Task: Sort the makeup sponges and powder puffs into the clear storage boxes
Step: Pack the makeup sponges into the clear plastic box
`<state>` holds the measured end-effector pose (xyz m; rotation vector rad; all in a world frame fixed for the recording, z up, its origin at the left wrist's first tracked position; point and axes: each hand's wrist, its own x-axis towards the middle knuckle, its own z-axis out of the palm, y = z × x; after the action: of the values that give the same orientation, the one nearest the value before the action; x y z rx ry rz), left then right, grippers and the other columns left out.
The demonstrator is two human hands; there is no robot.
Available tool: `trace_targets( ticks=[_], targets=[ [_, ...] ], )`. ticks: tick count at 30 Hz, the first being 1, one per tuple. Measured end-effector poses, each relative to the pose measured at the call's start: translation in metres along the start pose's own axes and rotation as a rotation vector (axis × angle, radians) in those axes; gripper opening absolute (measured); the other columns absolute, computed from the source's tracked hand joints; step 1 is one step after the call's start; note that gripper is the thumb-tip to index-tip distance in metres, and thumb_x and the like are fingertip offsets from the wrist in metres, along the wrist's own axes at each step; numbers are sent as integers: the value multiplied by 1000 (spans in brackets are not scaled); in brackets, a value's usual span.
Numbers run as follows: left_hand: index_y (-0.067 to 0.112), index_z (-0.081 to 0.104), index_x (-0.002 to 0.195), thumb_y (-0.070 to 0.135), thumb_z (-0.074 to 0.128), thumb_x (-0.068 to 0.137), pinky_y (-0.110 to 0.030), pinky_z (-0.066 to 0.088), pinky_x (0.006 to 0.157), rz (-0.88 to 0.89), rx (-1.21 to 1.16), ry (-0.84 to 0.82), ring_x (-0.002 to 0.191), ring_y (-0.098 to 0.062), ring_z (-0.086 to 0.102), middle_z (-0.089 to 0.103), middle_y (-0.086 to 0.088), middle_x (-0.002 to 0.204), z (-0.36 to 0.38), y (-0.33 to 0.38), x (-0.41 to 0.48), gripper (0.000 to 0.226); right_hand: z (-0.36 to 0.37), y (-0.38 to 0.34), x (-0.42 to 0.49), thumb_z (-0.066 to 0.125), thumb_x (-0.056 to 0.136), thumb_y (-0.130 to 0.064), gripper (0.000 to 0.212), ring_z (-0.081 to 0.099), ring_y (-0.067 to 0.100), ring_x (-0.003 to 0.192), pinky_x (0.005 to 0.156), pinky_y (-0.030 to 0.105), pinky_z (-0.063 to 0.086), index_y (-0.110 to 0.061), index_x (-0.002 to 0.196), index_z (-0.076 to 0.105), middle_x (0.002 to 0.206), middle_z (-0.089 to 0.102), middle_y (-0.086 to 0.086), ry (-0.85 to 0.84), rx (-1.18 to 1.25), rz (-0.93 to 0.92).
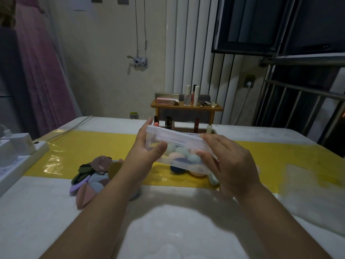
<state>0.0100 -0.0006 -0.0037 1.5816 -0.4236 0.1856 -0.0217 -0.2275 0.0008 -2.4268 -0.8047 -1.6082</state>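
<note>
A clear storage box point(175, 141) with its lid on is lifted above the table, tilted, with several pastel makeup sponges point(180, 153) visible inside. My left hand point(147, 150) grips its left end, thumb on the near side. My right hand point(225, 163) grips its right end. Under the box, a dark blue sponge point(176, 170), a peach one and a teal one point(213, 179) lie on the yellow mat. A heap of flat powder puffs point(91, 176) in green, purple, pink and blue lies to the left, partly hidden by my left forearm.
A white table carries a yellow mat point(93, 146). White power strips with plugs point(16, 146) sit at the left edge. Lipsticks point(169, 122) and a small wooden shelf point(186, 107) of cosmetics stand at the far side. Another clear box point(308, 176) lies at right.
</note>
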Motion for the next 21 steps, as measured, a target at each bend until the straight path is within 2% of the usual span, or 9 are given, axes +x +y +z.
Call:
trace_targets(
  ticks=[2,4,7,11,13,15,17,19,21],
  targets=[
    [54,24,139,67,70,67,-36,48,99,-9,-32,18,127,-25,50,41,8,136,2,1,-1,87,2,-1,-1,46,102,-40,49,72,26,93,82,28,53,1,116,69,107,74,15,20,-9,0],
    [51,27,140,64,71,67,-26,51,88,12,-45,25,120,-18,55,46,8,133,3,1,-1,86,3,-2,-2,49,102,-35,43,71,26,84,76,31,57,1,108,72,97,75,14,71,2,1],
    [51,31,140,69,70,61,-24,52,85,25,-7,27,116,-13,58,51,7,137,6,2,-2,89,4,0,-2,50,102,-28,37,65,23,68,65,28,49,-1,93,74,81,73,10,139,-1,37],
    [62,33,132,90,65,44,-24,52,88,15,-35,25,121,-8,55,50,22,132,4,4,0,98,4,-1,-2,42,105,-31,42,60,17,72,65,23,43,-4,96,73,82,71,7,134,71,159],
    [54,34,139,98,57,35,-30,49,90,-35,-85,36,126,-16,53,52,17,134,2,4,0,115,3,0,-2,37,106,-34,48,55,16,71,64,20,36,-3,94,72,79,69,7,163,118,215],
    [45,41,138,99,56,33,-31,48,85,-102,-149,42,123,-22,55,55,5,138,0,4,4,119,2,2,-2,35,106,-36,53,53,15,70,63,16,33,-1,93,72,77,69,8,194,135,239],
    [32,51,120,91,69,34,-33,50,75,-122,-164,71,106,-27,63,61,-7,122,-4,1,13,107,1,3,-2,36,106,-38,54,54,15,70,63,15,35,-1,92,72,76,69,8,209,148,253],
    [24,50,99,70,82,35,-39,48,72,-137,-193,81,89,-29,61,60,-16,107,-9,-2,17,85,2,4,-3,36,106,-38,54,54,14,68,62,16,36,-1,91,72,76,69,8,211,169,276],
    [23,48,92,47,78,38,-42,39,81,-190,-221,19,99,-32,56,58,-18,117,-8,3,11,66,3,2,-4,37,105,-38,51,54,14,66,60,16,37,-2,89,71,74,68,7,222,194,309]
  ],
)
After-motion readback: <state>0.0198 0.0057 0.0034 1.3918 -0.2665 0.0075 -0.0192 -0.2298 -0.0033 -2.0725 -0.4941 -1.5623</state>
